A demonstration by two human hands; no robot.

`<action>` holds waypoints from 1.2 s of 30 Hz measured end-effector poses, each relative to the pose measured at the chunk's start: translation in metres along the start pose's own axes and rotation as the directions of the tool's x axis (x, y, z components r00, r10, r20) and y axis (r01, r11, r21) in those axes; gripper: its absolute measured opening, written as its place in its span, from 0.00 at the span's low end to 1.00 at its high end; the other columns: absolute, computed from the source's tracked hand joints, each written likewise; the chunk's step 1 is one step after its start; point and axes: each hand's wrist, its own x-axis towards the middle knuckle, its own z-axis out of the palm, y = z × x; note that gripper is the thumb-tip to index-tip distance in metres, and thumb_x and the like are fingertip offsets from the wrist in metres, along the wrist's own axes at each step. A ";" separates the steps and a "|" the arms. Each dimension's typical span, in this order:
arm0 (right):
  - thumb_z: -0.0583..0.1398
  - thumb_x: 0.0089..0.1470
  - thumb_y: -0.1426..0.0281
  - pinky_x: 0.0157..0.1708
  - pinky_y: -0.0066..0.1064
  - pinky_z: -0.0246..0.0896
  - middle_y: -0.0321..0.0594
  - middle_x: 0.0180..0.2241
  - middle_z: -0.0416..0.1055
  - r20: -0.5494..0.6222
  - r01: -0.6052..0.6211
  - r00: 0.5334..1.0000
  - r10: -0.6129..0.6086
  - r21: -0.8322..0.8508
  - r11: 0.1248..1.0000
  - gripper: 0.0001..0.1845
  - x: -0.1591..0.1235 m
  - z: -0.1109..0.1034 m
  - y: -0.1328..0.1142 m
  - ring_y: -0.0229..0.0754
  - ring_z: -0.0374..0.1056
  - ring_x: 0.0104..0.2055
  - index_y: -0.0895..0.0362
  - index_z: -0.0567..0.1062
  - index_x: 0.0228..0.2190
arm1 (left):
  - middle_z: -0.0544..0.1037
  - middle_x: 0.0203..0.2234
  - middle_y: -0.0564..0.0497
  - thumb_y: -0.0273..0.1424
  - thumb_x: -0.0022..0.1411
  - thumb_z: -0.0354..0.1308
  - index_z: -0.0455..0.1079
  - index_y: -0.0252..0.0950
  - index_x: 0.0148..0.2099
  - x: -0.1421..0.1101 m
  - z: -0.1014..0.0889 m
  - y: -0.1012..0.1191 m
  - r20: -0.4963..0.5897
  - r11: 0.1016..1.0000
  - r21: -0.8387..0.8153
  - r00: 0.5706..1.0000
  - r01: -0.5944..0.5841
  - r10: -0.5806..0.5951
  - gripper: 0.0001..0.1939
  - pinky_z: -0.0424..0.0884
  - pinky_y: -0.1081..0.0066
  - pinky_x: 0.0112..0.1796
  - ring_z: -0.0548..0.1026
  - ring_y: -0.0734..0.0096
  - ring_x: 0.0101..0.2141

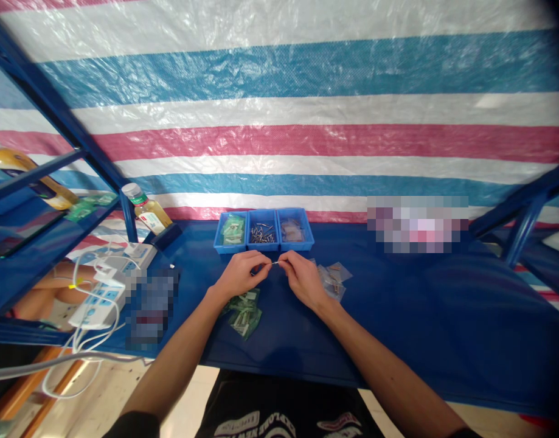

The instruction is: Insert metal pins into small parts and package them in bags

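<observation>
My left hand (241, 272) and my right hand (301, 275) meet above the blue table (398, 304), both pinched shut on a small thin metal part (275, 263) held between their fingertips. Just behind them stand three small blue bins: the left bin (231, 232) holds green packets, the middle bin (263, 231) holds metal screws, the right bin (294, 230) holds clear bags. A pile of small green packets (244, 313) lies under my left wrist. Clear plastic bags (334, 278) lie right of my right hand.
A striped tarp (306, 121) hangs behind the table. A bottle (146, 208) stands at the back left by the blue shelf frame (55, 109). White power strips (103, 292) and cables lie at the left edge. Another blue frame (525, 213) rises at the right.
</observation>
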 end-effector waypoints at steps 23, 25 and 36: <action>0.55 0.67 0.59 0.29 0.30 0.60 0.35 0.31 0.76 -0.003 -0.164 0.985 0.170 0.240 0.957 0.12 0.003 -0.005 0.001 0.40 0.69 0.27 0.52 0.74 0.39 | 0.74 0.28 0.50 0.31 0.72 0.54 0.76 0.35 0.42 0.000 -0.005 0.001 -0.008 1.000 -0.023 1.000 0.020 -0.020 0.10 0.64 0.74 0.33 0.71 0.72 0.30; 0.57 0.66 0.61 0.28 0.30 0.60 0.36 0.34 0.77 -0.011 -0.156 0.986 0.166 0.288 0.945 0.10 0.003 -0.004 0.002 0.40 0.70 0.28 0.52 0.72 0.44 | 0.74 0.28 0.50 0.31 0.72 0.53 0.76 0.35 0.41 0.000 -0.006 0.001 -0.005 0.999 -0.036 0.999 0.035 -0.036 0.11 0.64 0.74 0.32 0.70 0.73 0.29; 0.55 0.66 0.65 0.32 0.30 0.61 0.33 0.29 0.73 -0.008 -0.140 0.989 0.149 0.294 0.946 0.07 0.004 -0.003 0.002 0.39 0.68 0.27 0.52 0.72 0.37 | 0.74 0.29 0.49 0.31 0.73 0.53 0.76 0.35 0.41 0.001 -0.008 0.002 0.011 0.998 -0.042 0.999 0.040 -0.039 0.12 0.65 0.74 0.32 0.70 0.72 0.30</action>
